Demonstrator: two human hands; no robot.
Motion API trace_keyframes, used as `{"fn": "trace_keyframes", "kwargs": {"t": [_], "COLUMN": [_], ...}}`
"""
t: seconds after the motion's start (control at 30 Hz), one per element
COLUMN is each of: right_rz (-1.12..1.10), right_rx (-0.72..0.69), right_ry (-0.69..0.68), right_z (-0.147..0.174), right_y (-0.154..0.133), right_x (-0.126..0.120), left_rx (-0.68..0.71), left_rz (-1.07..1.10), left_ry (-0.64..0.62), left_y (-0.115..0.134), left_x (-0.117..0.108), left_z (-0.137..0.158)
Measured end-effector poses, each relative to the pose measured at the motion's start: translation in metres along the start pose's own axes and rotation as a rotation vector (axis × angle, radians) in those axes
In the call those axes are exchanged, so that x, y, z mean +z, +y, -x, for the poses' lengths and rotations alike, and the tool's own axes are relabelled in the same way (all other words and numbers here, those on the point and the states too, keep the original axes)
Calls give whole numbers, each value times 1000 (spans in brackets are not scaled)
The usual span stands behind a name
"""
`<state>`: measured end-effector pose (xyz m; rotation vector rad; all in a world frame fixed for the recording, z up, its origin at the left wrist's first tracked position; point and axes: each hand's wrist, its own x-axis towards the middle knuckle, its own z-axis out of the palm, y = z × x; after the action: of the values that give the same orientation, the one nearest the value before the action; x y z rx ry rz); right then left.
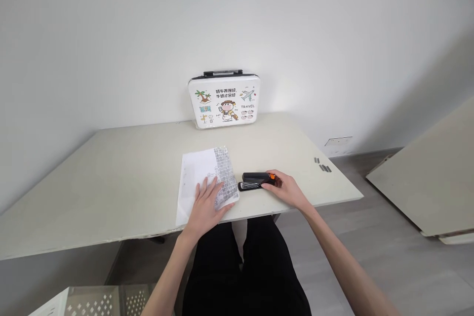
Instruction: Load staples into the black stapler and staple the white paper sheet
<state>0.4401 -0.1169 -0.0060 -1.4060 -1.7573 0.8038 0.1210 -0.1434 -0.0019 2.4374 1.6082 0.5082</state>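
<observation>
My left hand [208, 206] lies with spread fingers on a white sheet of paper [188, 177], which has a dense grey printed band [226, 168] along its right side. Whether the paper is one sheet or several, I cannot tell. To the right, my right hand [285, 187] is closed around the rear end of a black stapler [255, 177] with an orange part at its back. The stapler rests on the table, its front end pointing left, close beside the right edge of the paper.
A white carrying case [225, 103] with cartoon prints stands upright against the wall. Several small strips of staples [325, 168] lie near the right edge of the pale table [122, 177]. Below left is a perforated basket [92, 303]; a white panel [429, 177] leans at right.
</observation>
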Motion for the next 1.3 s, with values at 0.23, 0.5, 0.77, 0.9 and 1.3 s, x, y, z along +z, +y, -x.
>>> {"fn": "trace_keyframes", "kwargs": {"t": [0.23,0.5,0.77,0.9,1.3], "right_rz": [10,-3,21,118,198], "right_rx": [10,-8,-5,0,17], "right_ry": [-12,-32,-113,-130,-24], "right_z": [0,-1,4,5,-26], "right_y": [-3,2,4,1,-49], "right_x": [-2,-3,-14,-21,3], "left_rx": [-10,25,23,56,87], "left_rz": [-14,-6,-25,-33,7], "left_ry": [-37,-116,-109,-78,-73], "left_y": [8,12,22,23,29], "left_x": [1,3,7,15,25], "left_z": [-12,-30,-35,-39,-43]}}
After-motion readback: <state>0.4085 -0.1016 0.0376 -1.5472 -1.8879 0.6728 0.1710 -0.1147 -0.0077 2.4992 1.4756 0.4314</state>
